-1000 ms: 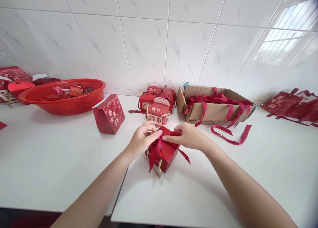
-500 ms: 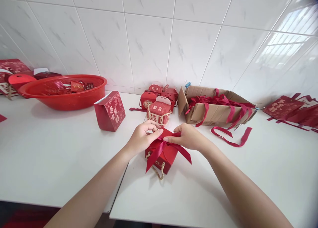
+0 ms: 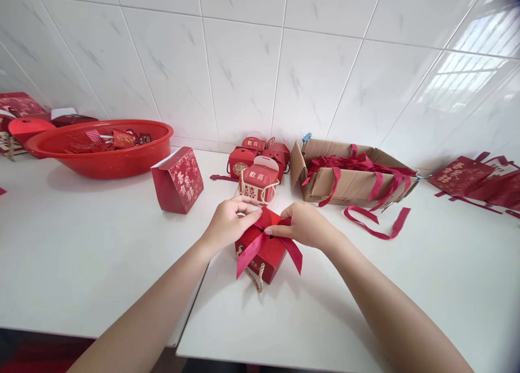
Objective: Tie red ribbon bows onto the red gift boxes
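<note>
A small red box (image 3: 271, 254) with a twisted rope handle stands on the white table in front of me. A crimson ribbon (image 3: 249, 254) is tied across its top, with two tails hanging over the near side. My left hand (image 3: 232, 221) is closed on the ribbon at the upper left of the box. From the right, my right hand (image 3: 303, 226) pinches the ribbon, its thumb close to the knot. Just behind stands a box with a white front (image 3: 260, 181) and rope handles.
A red plastic basket (image 3: 117, 164) with small packets sits at the left, beside an upright patterned box (image 3: 179, 182). A cardboard box (image 3: 349, 188) of ribbons stands at the back right, a loose ribbon (image 3: 379, 233) before it. Flat red bags (image 3: 467, 175) lie far right.
The right ribbon tail hangs closer to the box than before. Both hands have shifted slightly, and the whole view has moved a little.
</note>
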Demonstrator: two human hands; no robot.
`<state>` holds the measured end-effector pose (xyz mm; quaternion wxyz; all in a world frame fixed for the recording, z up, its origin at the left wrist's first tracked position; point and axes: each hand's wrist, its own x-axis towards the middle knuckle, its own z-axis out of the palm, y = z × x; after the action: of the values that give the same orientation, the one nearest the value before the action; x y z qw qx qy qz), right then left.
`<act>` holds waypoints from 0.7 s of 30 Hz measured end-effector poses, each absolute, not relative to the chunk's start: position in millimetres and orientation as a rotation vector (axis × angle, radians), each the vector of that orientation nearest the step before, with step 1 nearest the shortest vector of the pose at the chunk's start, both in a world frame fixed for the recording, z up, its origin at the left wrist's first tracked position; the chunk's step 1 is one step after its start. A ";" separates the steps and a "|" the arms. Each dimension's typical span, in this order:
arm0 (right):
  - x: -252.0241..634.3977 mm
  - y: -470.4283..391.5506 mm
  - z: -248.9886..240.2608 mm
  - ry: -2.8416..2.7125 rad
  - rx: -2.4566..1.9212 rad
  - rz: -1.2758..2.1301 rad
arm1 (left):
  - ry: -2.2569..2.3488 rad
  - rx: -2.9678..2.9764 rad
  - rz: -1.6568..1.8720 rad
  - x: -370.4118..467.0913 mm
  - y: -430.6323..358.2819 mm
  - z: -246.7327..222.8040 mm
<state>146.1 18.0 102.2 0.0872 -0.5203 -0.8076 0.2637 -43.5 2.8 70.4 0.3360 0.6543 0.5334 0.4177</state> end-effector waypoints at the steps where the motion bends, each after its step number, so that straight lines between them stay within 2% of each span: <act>1: 145.8 18.0 101.9 -2.405 -1.542 0.787 | 1.398 1.697 1.086 -43.6 3.1 70.3; 6: 146.8 16.4 101.0 -2.375 -1.510 0.828 | 1.357 1.645 1.082 -42.9 4.2 72.0; 11: 159.3 18.8 110.1 -2.286 -1.411 1.123 | 1.251 1.513 1.091 -41.3 3.4 74.5; 16: 177.0 29.4 121.7 -2.342 -1.135 1.420 | 1.150 1.432 1.116 -40.3 0.5 76.8; 21: 182.3 31.6 123.4 -2.226 -1.076 1.442 | 1.041 1.415 1.105 -39.7 -1.7 76.5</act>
<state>182.3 31.6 123.4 0.1392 -0.3722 -0.7701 0.4990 -39.7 -1.7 76.5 0.5082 0.5870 0.4321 0.4587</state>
